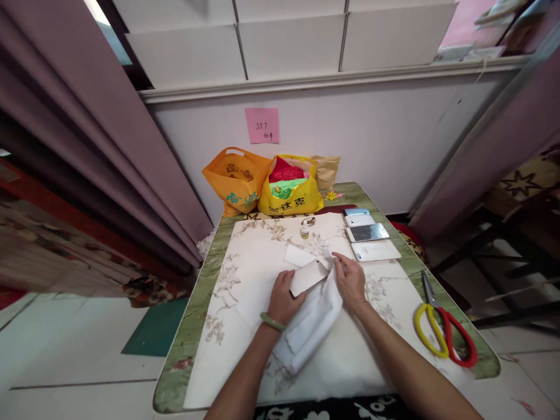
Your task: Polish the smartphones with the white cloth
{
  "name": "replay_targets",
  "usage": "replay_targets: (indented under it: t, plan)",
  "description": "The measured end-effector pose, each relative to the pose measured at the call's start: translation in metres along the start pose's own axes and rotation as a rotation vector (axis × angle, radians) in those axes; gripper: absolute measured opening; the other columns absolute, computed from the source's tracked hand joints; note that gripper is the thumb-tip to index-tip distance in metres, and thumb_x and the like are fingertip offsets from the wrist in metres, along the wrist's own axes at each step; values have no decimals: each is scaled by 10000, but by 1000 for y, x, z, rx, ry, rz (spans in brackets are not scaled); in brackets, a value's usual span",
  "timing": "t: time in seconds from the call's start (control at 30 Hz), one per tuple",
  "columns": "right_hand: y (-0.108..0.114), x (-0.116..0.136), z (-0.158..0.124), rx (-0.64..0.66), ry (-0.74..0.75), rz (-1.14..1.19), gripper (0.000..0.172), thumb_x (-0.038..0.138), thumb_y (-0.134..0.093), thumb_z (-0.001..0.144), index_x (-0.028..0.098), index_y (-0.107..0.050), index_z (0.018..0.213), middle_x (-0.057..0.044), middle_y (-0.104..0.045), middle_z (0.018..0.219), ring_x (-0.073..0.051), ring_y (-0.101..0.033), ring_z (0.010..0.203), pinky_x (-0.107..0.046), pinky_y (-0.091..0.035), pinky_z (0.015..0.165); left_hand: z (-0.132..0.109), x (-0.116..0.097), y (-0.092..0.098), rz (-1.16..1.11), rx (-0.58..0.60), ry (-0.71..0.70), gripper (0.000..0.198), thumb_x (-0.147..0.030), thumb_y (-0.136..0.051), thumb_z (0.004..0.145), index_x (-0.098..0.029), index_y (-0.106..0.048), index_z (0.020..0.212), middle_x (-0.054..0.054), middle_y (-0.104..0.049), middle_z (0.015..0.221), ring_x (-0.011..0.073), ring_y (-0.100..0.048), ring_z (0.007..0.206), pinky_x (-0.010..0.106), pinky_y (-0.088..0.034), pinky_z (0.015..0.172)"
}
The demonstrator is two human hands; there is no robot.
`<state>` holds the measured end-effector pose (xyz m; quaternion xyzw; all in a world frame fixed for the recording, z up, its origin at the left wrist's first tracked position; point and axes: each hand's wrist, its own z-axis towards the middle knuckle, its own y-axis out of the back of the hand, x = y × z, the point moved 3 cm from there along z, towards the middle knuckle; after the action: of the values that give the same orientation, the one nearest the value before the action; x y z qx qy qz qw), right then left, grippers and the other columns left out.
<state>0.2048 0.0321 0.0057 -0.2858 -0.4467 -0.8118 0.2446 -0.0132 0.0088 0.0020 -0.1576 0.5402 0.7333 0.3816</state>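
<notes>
My left hand (pixel 283 298), with a green bangle at the wrist, grips a white smartphone (pixel 308 277) by its left end, with the back and camera corner facing up. My right hand (pixel 351 281) pinches a white cloth (pixel 315 329) by the phone's right end. Loose folds of the cloth hang beneath the phone and between my forearms. Just behind the phone lies a flat white piece (pixel 297 255); whether it belongs to the cloth I cannot tell. Farther back stands a small bottle (pixel 305 230) with yellowish liquid.
Several phones (pixel 375 251) lie in a column at the right. Scissors (pixel 437 326) with yellow and red handles rest near the right edge of the table (pixel 175 373). An orange bag (pixel 238 181), a yellow bag (pixel 293 201) and a brown paper bag (pixel 327 173) stand against the wall.
</notes>
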Motion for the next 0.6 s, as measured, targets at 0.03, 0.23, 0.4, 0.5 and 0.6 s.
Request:
replay_targets:
  t: [0.03, 0.23, 0.4, 0.5, 0.6]
  plan:
    - [-3, 5, 1, 29, 55, -32, 340, 343, -385, 954, 233, -674, 1095, -68, -716, 1065, -255, -629, 1050, -542, -308, 1053, 0, 1, -1, 10, -3, -3, 517, -262, -658, 732, -151, -500, 1211, 134, -540, 1164, 271, -527, 1123, 453, -442, 992]
    - [-23, 13, -11, 292, 209, -153, 326, 262, -440, 936, 276, -576, 1232, -53, -655, 1219, -315, -467, 1278, -701, -78, 1051, -4, 5, -6, 52, -47, -12, 537, -293, -667, 736, -163, -509, 1233, 140, -556, 1179, 280, -536, 1126, 465, -447, 997]
    - [0, 5, -32, 256, 203, -164, 310, 219, -453, 915, 278, -612, 1174, -47, -692, 1144, -285, -532, 1217, -683, -91, 1066, -2, 6, -5, 9, -49, 36, 600, -305, -700, 700, -166, -484, 1243, 131, -576, 1177, 281, -555, 1109, 457, -466, 971]
    - [15, 16, -36, 163, 202, -124, 270, 240, -448, 927, 270, -664, 1087, -39, -727, 1045, -275, -584, 1151, -666, -102, 1083, -1, 6, -4, -77, -96, 122, 763, -317, -733, 665, -155, -367, 1313, 145, -536, 1218, 275, -558, 1108, 440, -484, 936]
    - [15, 44, -37, 112, 302, -15, 280, 248, -445, 941, 271, -661, 1118, -47, -704, 1118, -260, -548, 1209, -612, -145, 1112, -4, 5, -3, -143, -161, 106, 827, -334, -739, 667, -153, -298, 1343, 170, -473, 1271, 280, -527, 1157, 425, -476, 941]
